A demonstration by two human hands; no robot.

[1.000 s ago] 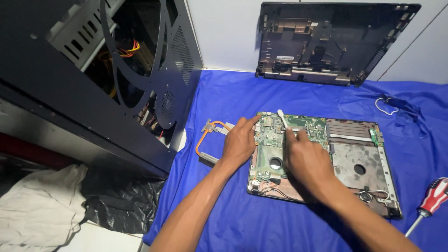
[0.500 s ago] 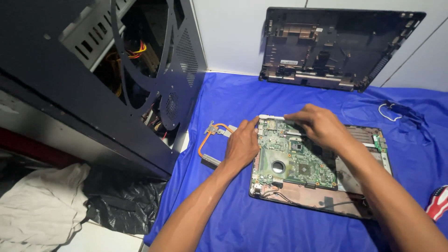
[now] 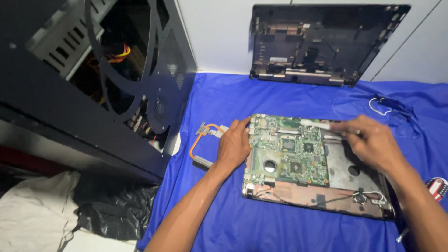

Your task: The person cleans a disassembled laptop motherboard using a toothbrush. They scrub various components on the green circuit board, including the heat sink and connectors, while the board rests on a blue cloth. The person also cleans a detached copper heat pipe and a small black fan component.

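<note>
Blue cloth (image 3: 280, 93): covers the work surface from the white wall at the far side to the near edge, wrinkled on the right.

Open laptop base (image 3: 345, 198): lies flat mid-cloth, and I see the green circuit board (image 3: 284, 154) seated in its left half.

My left hand (image 3: 233, 144): rests flat, fingers loosely spread, on the board's left edge, gripping nothing.

My right hand (image 3: 373, 144): fingers pinched shut on a white brush (image 3: 315, 123), held level over the board's far edge, bristle end pointing left.

Copper heat pipe (image 3: 198, 140): on the cloth just left of my left hand.

Black laptop cover (image 3: 322, 42): propped upright against the far wall.

White wire (image 3: 377, 106): far right on the cloth.

Screwdriver (image 3: 438, 186): red, white and blue handle at the right edge, mostly cut off.

Open computer case (image 3: 93, 70): fills the left, cables showing inside.

White cloth (image 3: 32, 219) and black plastic bag (image 3: 112, 210): near left, below the case.
</note>
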